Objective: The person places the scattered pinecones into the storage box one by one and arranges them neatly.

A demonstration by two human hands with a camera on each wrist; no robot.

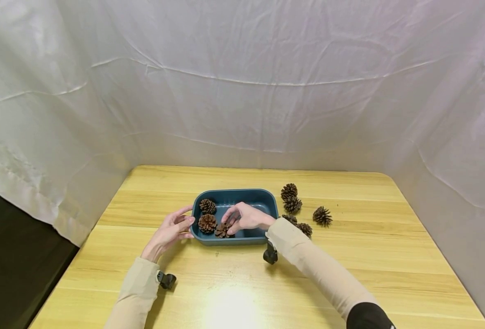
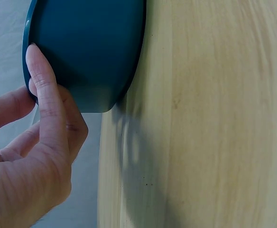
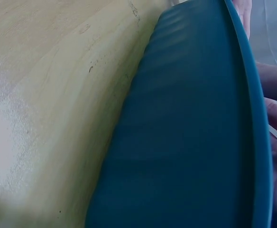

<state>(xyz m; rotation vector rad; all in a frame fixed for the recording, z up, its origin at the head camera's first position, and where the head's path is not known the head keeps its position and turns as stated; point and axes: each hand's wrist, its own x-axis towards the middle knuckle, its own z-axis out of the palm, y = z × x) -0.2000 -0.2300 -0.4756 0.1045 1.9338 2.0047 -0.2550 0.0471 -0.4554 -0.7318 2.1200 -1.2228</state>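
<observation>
A dark blue rectangular box (image 1: 234,242) with rounded corners sits on the table. My left hand (image 1: 171,232) grips its left end; in the left wrist view the fingers (image 2: 48,95) bend at the rim of the box (image 2: 88,47). Reaching inside, my right hand (image 1: 248,216) pinches a brown pine cone (image 1: 222,230) low by the front wall. To the left of it in the box lie two more, an upper pine cone (image 1: 207,206) and a lower pine cone (image 1: 207,223). In the right wrist view the box's outer wall (image 3: 186,118) hides the held cone.
Several loose pine cones lie on the wooden table (image 1: 349,260) right of the box, among them a far cone (image 1: 289,191) and a separate cone (image 1: 322,216). Two are partly behind my right wrist. White cloth (image 1: 259,114) hangs behind the table and at both sides.
</observation>
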